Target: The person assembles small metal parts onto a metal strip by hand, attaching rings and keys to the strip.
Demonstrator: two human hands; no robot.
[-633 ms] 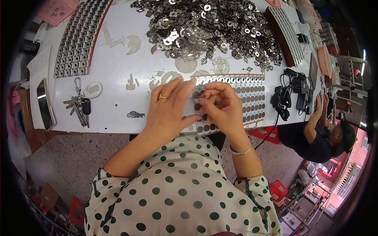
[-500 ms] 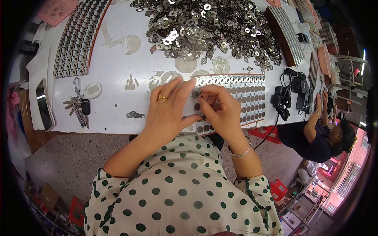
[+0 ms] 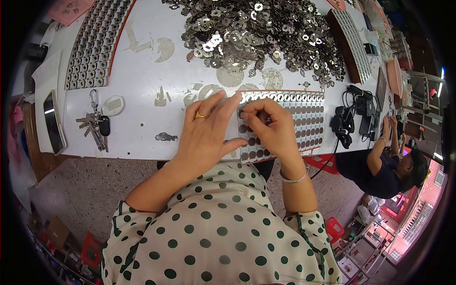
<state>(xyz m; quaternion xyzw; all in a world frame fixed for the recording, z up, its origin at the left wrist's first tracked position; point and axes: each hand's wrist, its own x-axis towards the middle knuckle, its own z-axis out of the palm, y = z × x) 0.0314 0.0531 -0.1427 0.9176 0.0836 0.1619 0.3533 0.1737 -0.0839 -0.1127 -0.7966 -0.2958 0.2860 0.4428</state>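
A flat board (image 3: 304, 116) with rows of small round dark pieces lies in front of me near the table edge. Shiny metal pieces with central holes (image 3: 279, 97) line its far row. My left hand (image 3: 202, 128), with a ring on one finger, rests along the board's left edge, thumb and index finger spread apart. My right hand (image 3: 271, 126) is over the board's left part, thumb and fingertips pinched together at the far left corner. Whatever lies between those fingertips is too small and covered to make out.
A big heap of loose metal pieces (image 3: 266, 38) covers the far middle. Filled boards stand at far left (image 3: 97, 47) and far right (image 3: 349, 45). Keys (image 3: 97, 126), a phone (image 3: 53, 121) and black cables with adapters (image 3: 351, 111) lie around. Another person (image 3: 380, 166) sits at right.
My right fingertips have closed up and shifted slightly at the board's left side. The left hand stays in place by the board. The whole view has shifted a little.
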